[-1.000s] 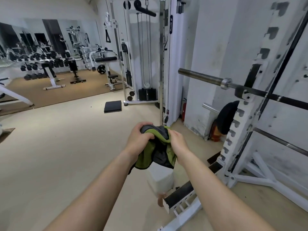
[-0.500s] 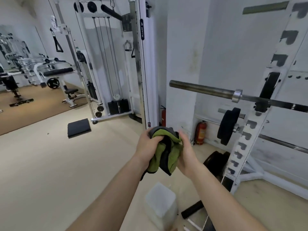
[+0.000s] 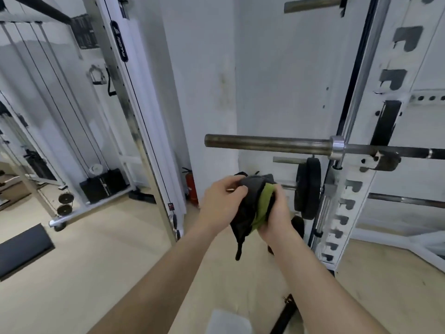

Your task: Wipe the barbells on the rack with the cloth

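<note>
A grey and green cloth (image 3: 255,203) is bunched between my two hands in the middle of the view. My left hand (image 3: 222,201) grips its grey side, my right hand (image 3: 277,213) holds the green side. Just above them a steel barbell (image 3: 267,143) lies level on the white rack (image 3: 349,194), its bare sleeve pointing left. A second, thinner bar (image 3: 407,200) runs lower on the rack to the right. Another bar end (image 3: 313,4) shows at the top.
A black weight plate (image 3: 308,189) hangs on a peg of the rack behind my right hand. A red fire extinguisher (image 3: 191,189) stands by the white pillar. A cable machine (image 3: 103,184) fills the left. A black mat (image 3: 24,247) lies on the beige floor.
The view has moved closer to the rack and turned right; the barbell now sits just above my hands. My hands have shifted the cloth, more grey showing.
</note>
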Demonstrator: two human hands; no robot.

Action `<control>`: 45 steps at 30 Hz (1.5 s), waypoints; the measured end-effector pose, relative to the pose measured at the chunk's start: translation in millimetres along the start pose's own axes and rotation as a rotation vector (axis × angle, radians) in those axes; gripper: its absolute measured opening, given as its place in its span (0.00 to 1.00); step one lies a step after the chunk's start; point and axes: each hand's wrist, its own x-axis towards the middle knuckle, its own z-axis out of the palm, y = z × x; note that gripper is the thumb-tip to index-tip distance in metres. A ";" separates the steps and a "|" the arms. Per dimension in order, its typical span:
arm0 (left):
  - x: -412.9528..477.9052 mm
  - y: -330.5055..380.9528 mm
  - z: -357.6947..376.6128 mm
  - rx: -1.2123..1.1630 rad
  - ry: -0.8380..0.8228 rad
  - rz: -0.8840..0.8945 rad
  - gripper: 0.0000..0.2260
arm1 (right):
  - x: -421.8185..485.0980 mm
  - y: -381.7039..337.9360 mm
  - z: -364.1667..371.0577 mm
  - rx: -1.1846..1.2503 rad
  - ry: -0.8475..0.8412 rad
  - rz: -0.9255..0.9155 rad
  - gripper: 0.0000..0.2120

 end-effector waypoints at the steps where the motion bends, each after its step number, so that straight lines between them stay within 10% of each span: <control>1: 18.3 -4.9 -4.7 0.019 0.050 0.035 0.10 | 11.0 -6.8 7.3 0.012 0.025 -0.051 0.21; 9: 184.4 -50.6 -49.7 0.049 0.341 0.115 0.13 | 94.6 -97.3 28.4 -0.689 0.352 -1.051 0.28; 15: 286.1 -92.0 -68.7 0.013 0.165 0.051 0.17 | 194.2 -90.1 38.7 -1.750 0.645 -0.948 0.25; 20: 330.6 -124.5 -76.0 -0.266 -0.126 0.035 0.16 | 238.4 -33.4 95.2 -1.791 0.816 -1.158 0.23; 30: 352.4 -133.7 -63.3 -0.854 -0.214 -0.211 0.14 | 275.1 38.0 181.7 -1.758 0.595 -1.408 0.11; 45: 356.4 -122.5 -46.5 -0.472 -0.078 0.059 0.21 | 199.8 -132.5 -0.2 -1.423 1.023 -1.056 0.10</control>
